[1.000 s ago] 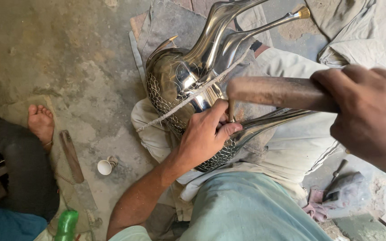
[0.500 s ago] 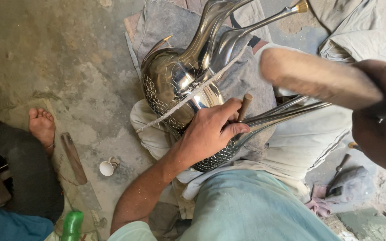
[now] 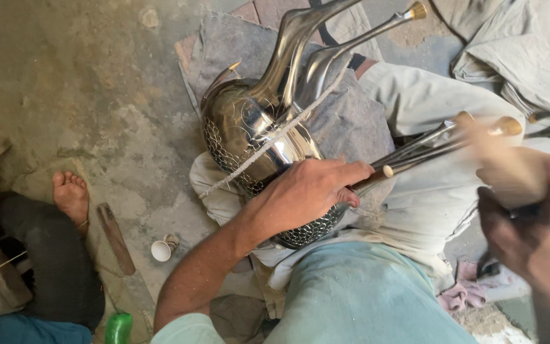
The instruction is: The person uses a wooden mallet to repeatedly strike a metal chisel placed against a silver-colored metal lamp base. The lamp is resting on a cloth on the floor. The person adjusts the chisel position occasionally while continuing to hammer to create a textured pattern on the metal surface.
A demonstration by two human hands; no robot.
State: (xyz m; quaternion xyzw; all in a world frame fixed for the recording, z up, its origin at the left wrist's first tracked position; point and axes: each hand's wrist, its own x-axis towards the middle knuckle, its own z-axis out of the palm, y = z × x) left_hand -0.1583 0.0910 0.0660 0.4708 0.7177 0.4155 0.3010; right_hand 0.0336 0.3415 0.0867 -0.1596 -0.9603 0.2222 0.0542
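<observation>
Chasing work on a polished metal vessel (image 3: 259,137): the left hand (image 3: 307,194) presses a slim punch (image 3: 367,180) against the vessel wall, fingers wrapped shut around it, while the right hand (image 3: 533,236) is closed on a wooden mallet (image 3: 501,162), blurred in mid-swing. Keep the punch tip seated on the scale pattern (image 3: 224,156) and let the left palm bear on the vessel so it cannot roll on the padded lap cloth (image 3: 415,191). Strike squarely on the punch end, which protrudes just to the right of the left grip. The vessel body lies directly under and above-left of that grip, its long spouts (image 3: 326,44) pointing away. A cord (image 3: 268,143) crosses the body diagonally. The mallet is well apart from the punch, to its right.
</observation>
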